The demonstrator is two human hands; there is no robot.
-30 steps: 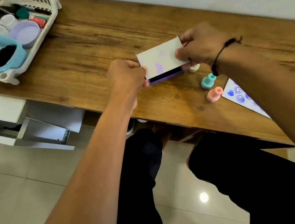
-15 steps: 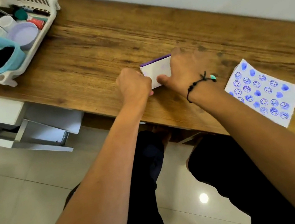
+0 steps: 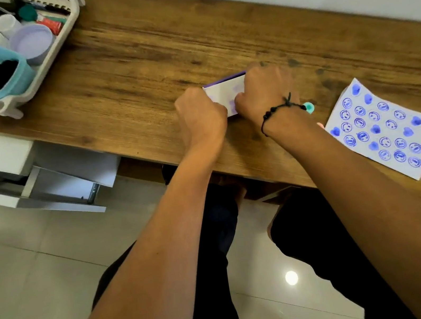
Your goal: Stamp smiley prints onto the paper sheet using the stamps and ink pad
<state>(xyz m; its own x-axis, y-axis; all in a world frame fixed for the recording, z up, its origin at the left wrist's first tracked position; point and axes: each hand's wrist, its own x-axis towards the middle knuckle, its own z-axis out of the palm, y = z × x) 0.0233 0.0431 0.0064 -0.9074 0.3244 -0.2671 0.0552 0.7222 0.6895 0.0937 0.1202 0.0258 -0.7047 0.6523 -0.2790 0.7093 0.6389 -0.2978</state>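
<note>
Since a second ago you've brought the ink pad point(image 3: 226, 95) down from mid-air onto the wooden desk point(image 3: 131, 61), lid folded over it. Your left hand point(image 3: 200, 113) is curled shut on its near-left corner, your right hand point(image 3: 265, 91) clamped over the right end. The lid looks shut or nearly so; the latch itself is hidden.

The paper sheet point(image 3: 382, 127) lies to the right, well apart from the pad, covered with blue smiley and heart prints, so the stamping looks about done. One teal stamp point(image 3: 308, 107) peeks out just behind your right wrist; a sliver of pink shows beside it, too hidden to identify.

Risks:
- Your right forearm sits near the sheet's left edge. Drag it right and you could smear ink that may be wet, or skid the sheet.
- That wrist could knock the teal stamp over when it lifts.
- The pad sits close to the desk's front edge; pull it toward you and it goes over.

Open room: bare desk behind and left of the pad, up to the white rack point(image 3: 32, 86) in the far-left corner.
</note>
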